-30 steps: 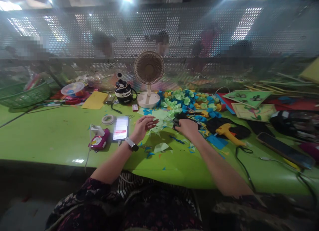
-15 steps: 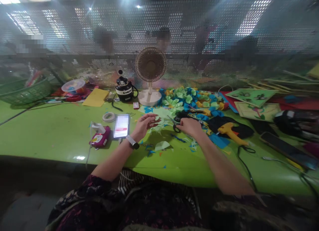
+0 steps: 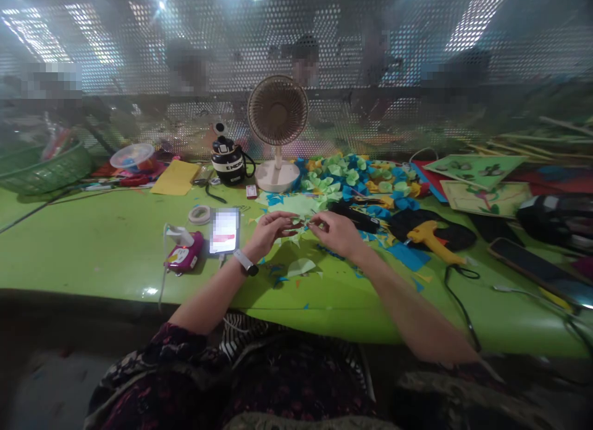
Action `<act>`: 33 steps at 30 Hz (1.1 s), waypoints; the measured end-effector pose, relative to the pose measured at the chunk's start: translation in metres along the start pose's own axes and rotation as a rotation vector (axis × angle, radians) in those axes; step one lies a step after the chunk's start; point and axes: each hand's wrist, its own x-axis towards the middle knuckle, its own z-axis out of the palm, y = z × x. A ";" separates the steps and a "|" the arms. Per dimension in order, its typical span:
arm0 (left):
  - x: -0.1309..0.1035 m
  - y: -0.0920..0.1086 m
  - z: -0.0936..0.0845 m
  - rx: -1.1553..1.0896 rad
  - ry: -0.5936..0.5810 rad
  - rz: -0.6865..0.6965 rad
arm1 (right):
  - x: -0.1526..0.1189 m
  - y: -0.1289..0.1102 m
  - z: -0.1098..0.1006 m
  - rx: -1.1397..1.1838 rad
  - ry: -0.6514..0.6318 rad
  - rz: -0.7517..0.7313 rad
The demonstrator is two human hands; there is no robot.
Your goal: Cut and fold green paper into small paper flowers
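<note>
Over the green table, my left hand (image 3: 273, 231) is pinched on a small light green paper piece whose outline blends with the scraps behind. My right hand (image 3: 334, 230) has its thumb and fingertips together close to the left fingertips; what they hold is too small to name. Below the hands lies a pale green paper piece (image 3: 301, 267) among blue and green scraps. Behind them sits a heap of green, blue and yellow paper flowers (image 3: 343, 175). A dark tool (image 3: 359, 219) lies just behind my right hand.
A fan (image 3: 278, 115) and a black bottle (image 3: 228, 164) stand at the back. On the left are a phone (image 3: 224, 231), tape roll (image 3: 199, 214) and purple power adapter (image 3: 184, 257). A yellow glue gun (image 3: 433, 241) with its cord lies right.
My right hand has moved left, away from the dark scissors handle it was touching, to meet my left hand's fingertips. The camera view has shifted slightly.
</note>
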 end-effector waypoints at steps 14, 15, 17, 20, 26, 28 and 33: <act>0.000 -0.006 -0.001 0.169 -0.183 0.055 | -0.001 -0.013 0.011 0.465 -0.026 0.092; 0.000 -0.006 -0.001 0.167 -0.193 0.048 | -0.001 -0.012 0.012 0.474 -0.033 0.099; 0.000 -0.007 -0.001 0.164 -0.197 0.034 | -0.001 -0.012 0.012 0.476 -0.020 0.109; 0.001 -0.008 -0.001 0.184 -0.186 0.001 | -0.002 -0.012 0.011 0.455 0.036 0.096; 0.001 -0.009 -0.002 0.230 -0.179 -0.048 | 0.000 -0.011 0.016 0.348 0.066 -0.004; 0.002 -0.011 -0.002 0.239 -0.172 -0.029 | -0.001 -0.015 0.010 0.320 0.085 -0.017; 0.004 -0.015 -0.002 0.275 -0.135 -0.011 | -0.022 -0.032 -0.039 0.229 0.454 -0.030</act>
